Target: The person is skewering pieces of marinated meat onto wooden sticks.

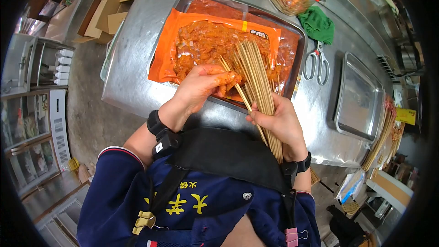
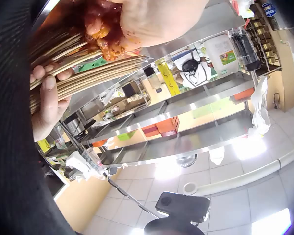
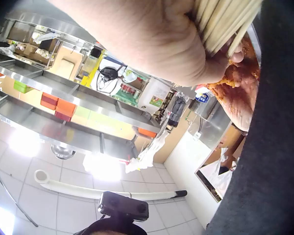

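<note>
In the head view my right hand (image 1: 284,121) grips a thick bundle of bamboo skewers (image 1: 256,75), their upper ends over an orange bag (image 1: 162,59). That bag holds red, sauce-coated marinated meat (image 1: 196,41). Sauce covers the curled fingers of my left hand (image 1: 194,89), which pinch a piece of meat (image 1: 232,79) beside a skewer standing out from the bundle. The left wrist view shows the meat (image 2: 105,36) at the left fingers, with the skewers (image 2: 98,76) just below. Across the right wrist view, the right hand (image 3: 147,41) wraps the bundle (image 3: 225,22).
The bag lies in a metal tray (image 1: 299,59) on a steel table (image 1: 132,32). To the right are scissors (image 1: 317,64), a green cloth (image 1: 317,24) and a second metal tray (image 1: 361,96). A clear container (image 1: 286,0) stands at the back. Cardboard boxes (image 1: 107,11) are at left.
</note>
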Tool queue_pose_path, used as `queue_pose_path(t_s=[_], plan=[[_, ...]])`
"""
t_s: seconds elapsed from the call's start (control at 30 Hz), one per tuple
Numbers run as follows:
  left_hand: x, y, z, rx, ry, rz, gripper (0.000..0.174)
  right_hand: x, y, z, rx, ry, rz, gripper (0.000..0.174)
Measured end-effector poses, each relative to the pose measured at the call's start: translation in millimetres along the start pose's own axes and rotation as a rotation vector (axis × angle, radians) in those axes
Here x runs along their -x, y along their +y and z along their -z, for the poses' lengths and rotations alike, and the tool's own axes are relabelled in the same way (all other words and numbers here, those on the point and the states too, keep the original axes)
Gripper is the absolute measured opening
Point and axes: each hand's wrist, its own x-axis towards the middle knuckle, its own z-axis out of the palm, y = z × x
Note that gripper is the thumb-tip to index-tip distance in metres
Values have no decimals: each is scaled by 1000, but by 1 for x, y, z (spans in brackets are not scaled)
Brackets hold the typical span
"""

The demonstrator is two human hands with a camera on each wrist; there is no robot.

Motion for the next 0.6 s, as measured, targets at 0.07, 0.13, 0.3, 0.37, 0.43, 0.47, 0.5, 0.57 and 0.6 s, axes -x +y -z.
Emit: queue_pose_path(t_s=[0.07, 0.13, 0.3, 0.37, 0.43, 0.47, 0.5, 0.57, 0.6], plan=[[-6, -8, 8, -70, 9, 15, 19, -1, 5, 1, 27, 12, 45, 14], [-12, -10, 9, -118, -6, 20, 19, 4, -4, 0, 231, 42, 142, 14], [-21, -10, 8, -275, 11, 53, 14, 9, -7, 2, 389, 114, 285, 15], [-28, -16, 1, -230, 21, 27, 11, 12, -7, 2, 129, 7, 133, 16], [-30, -11, -9, -195, 24, 16, 11, 7, -7, 3, 1, -82, 22, 18], [-31, -13, -7, -269, 50, -41, 11, 5, -6, 4, -65, -125, -30, 19], [-32, -16, -5, -344, 74, -98, 11, 3, -5, 5, -93, -137, -28, 20], [-33, -16, -1, -406, 108, -242, 11, 0, -2, 10, -148, -159, -25, 22], [-29, -12, 3, -395, 121, -323, 12, -1, -2, 11, -145, -160, -31, 22]])
